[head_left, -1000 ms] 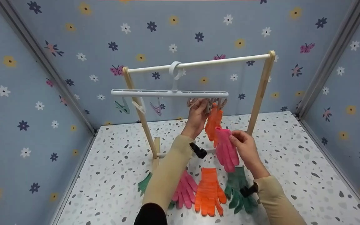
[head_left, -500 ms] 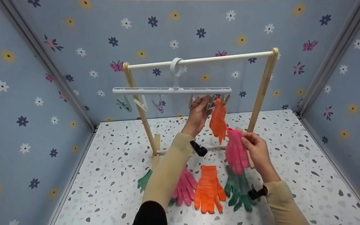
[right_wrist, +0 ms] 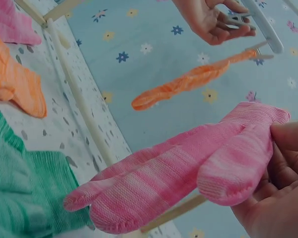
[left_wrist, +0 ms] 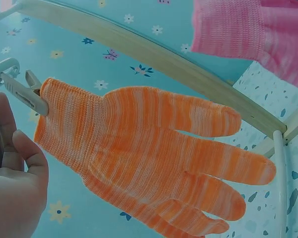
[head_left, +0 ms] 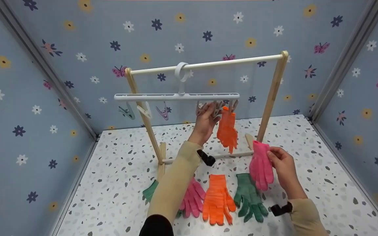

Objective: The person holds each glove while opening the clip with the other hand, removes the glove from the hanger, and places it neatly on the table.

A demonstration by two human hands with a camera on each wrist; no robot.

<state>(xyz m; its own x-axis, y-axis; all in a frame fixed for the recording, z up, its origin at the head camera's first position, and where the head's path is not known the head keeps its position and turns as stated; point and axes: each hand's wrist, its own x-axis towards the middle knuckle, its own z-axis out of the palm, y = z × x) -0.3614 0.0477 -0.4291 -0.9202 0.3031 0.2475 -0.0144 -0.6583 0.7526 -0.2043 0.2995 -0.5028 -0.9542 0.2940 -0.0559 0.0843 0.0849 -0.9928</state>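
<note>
In the head view, a pink glove [head_left: 261, 167] hangs fingers-down from my right hand [head_left: 283, 165], which pinches it by the cuff's side. My left hand [head_left: 205, 124] is up under the grey hanger bar [head_left: 149, 97], its fingers round a brownish clothespin [head_left: 218, 108]. Just right of that hand hangs an orange glove [head_left: 227, 132]. One corner of its cuff is caught in the end clothespin [left_wrist: 32, 99], plain in the left wrist view. The right wrist view shows the pink glove [right_wrist: 164, 168] apart from the orange glove [right_wrist: 188, 82].
Green [head_left: 128, 112], white [head_left: 144, 110] and purple [head_left: 163, 112] clothespins hang at the bar's left. The hanger hooks over a white rod [head_left: 235, 61] on a wooden stand [head_left: 272, 95]. Orange [head_left: 218, 200], green [head_left: 249, 198] and pink [head_left: 193, 198] gloves lie on the speckled table.
My right hand has carried the pink glove right and slightly down, away from the hanging orange glove. My left hand has stayed at the clothespin under the bar.
</note>
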